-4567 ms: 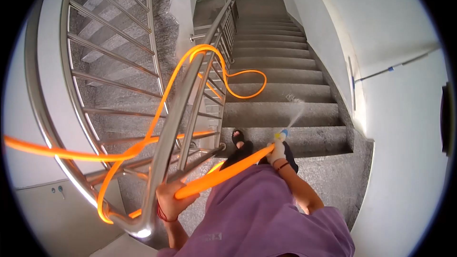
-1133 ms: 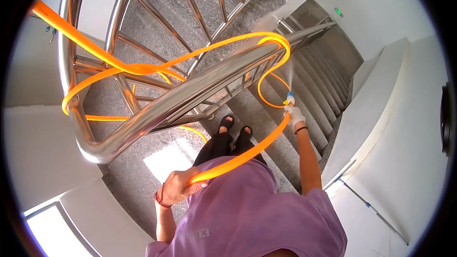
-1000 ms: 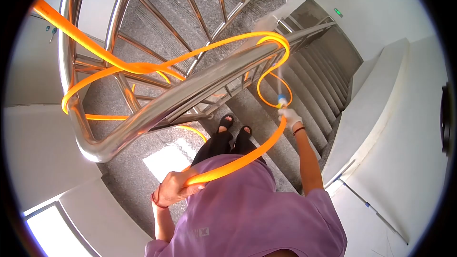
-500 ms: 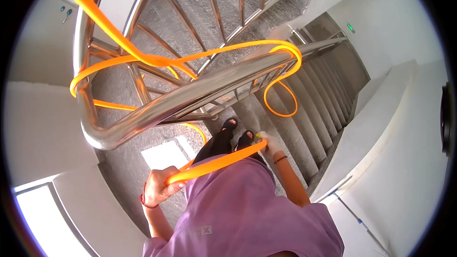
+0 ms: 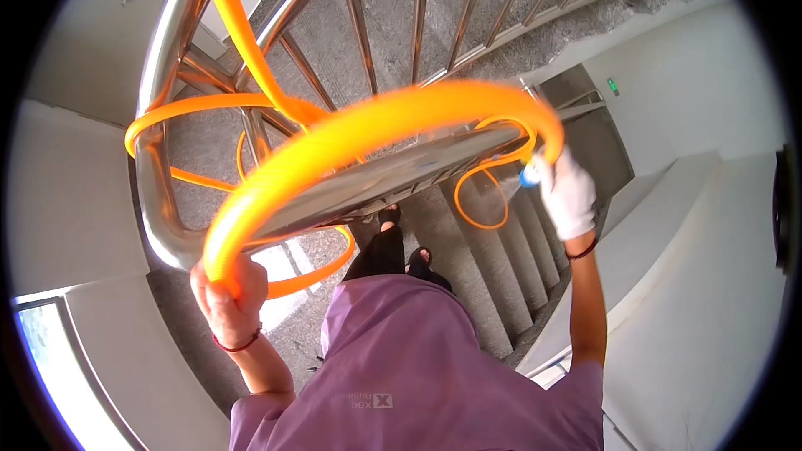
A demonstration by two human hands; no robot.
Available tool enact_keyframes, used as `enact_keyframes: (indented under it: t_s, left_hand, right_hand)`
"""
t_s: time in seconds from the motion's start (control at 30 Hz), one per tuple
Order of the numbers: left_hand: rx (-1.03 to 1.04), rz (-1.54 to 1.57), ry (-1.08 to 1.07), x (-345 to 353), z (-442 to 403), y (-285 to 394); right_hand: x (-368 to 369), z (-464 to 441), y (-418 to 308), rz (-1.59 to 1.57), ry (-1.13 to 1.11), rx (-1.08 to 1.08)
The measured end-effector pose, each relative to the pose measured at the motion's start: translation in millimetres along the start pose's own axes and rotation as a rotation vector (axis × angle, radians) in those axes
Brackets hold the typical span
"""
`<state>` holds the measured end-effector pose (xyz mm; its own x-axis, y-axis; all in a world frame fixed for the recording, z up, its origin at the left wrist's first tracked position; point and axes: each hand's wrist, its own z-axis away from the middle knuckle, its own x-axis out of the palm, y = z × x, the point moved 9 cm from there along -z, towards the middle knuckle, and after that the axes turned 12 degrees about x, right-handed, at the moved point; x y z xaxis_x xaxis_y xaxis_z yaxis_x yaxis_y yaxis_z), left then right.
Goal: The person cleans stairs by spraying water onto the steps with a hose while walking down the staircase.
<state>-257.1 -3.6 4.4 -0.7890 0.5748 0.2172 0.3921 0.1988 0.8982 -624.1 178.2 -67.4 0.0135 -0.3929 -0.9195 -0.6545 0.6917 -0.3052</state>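
A thick orange hose [image 5: 393,113] arches between my hands, in front of the metal handrail [image 5: 368,188]. My left hand [image 5: 229,288], at the lower left, is closed around one side of the arch. My right hand [image 5: 570,196], in a white glove, grips the other side at the right, fingers partly blurred. A small blue and white piece [image 5: 529,174] shows at its fingertips; I cannot make out what it is. More orange hose crosses the railing's left post, runs up out of view and hangs in a thin loop over the steps.
Grey stairs [image 5: 484,259] descend to the right, beside a white wall [image 5: 668,225]. Another flight with metal balusters [image 5: 418,17] rises behind the handrail. My feet in black sandals [image 5: 419,257] stand near the top steps. Sunlight falls on the landing, and a bright window [image 5: 67,367] is at lower left.
Both hands have risen with the hose; my right hand has moved up and to the right, my left hand up and to the left. The hose between them now bows upward into an arch.
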Motion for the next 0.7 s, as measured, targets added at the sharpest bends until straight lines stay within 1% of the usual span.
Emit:
enact_keyframes:
  t_s: [0.03, 0.07, 0.1, 0.17, 0.27, 0.3, 0.33, 0.37, 0.4, 0.43, 0.47, 0.5, 0.53, 0.57, 0.63, 0.67, 0.7]
  left_hand:
    - [0.027, 0.055, 0.024, -5.5, -7.6, 1.6]
    - [0.039, 0.008, -0.01, -5.9, -14.8, 2.9]
    - [0.064, 0.028, 0.037, -12.9, -20.3, 2.8]
    - [0.092, 0.03, 0.081, -26.6, -31.0, -0.7]
    - [0.115, 0.023, 0.138, -41.0, -38.8, -9.9]
    - [0.077, 0.004, 0.092, -41.9, -41.5, -15.0]
    - [0.034, -0.013, 0.112, -48.3, -40.8, -20.2]
    - [-0.009, -0.029, 0.135, -53.5, -38.4, -25.5]
    - [0.008, -0.188, 0.041, -52.1, -38.8, -29.8]
    - [0.022, -0.349, -0.051, -50.4, -38.6, -34.1]
    - [0.019, -0.447, -0.158, -42.5, -39.8, -38.4]
    - [0.012, -0.546, -0.262, -33.1, -40.3, -44.5]
    - [-0.04, -0.502, -0.354, -23.3, -36.0, -59.3]
    - [-0.096, -0.455, -0.445, -13.4, -31.4, -73.9]
    - [-0.091, -0.611, -0.606, 5.2, -34.4, -82.2]
    - [-0.118, -0.608, -0.612, 11.9, -39.8, -85.0]
    - [-0.158, -0.604, -0.64, 14.4, -44.7, -89.1]
  right_hand:
    - [-18.0, -23.5, -15.8, 0.03, 0.063, -0.011]
    - [-36.2, -45.2, -35.6, 0.002, 0.135, -0.056]
    - [-52.3, -64.4, -57.0, -0.028, 0.206, -0.104]
    - [-61.9, -100.8, -94.1, -0.175, 0.129, -0.032]
    - [-41.7, -136.4, -134.7, -0.098, 0.169, -0.068]
    - [-23.5, -143.1, -145.5, -0.08, 0.164, -0.079]
    - [-0.9, -147.8, -155.4, -0.04, 0.144, -0.079]
    - [23.9, -149.8, -163.0, -0.08, 0.108, -0.09]
    - [54.0, -149.3, -168.8, -0.137, 0.073, -0.134]
    - [92.7, -148.5, -163.1, -0.112, -0.105, -0.031]
    - [119.8, -142.2, -164.5, -0.083, -0.2, -0.018]
    - [141.7, -135.8, -164.2, -0.242, -0.066, -0.129]
    - [185.5, -132.5, -146.5, -0.211, -0.178, -0.142]
    - [199.2, -126.0, -151.4, -0.059, -0.36, 0.005]
    - [252.2, -124.2, -111.5, -0.262, -0.34, -0.039]
    - [278.3, -123.1, -91.8, -0.361, -0.333, -0.065]
    - [303.2, -121.2, -77.9, -0.52, -0.436, 0.017]
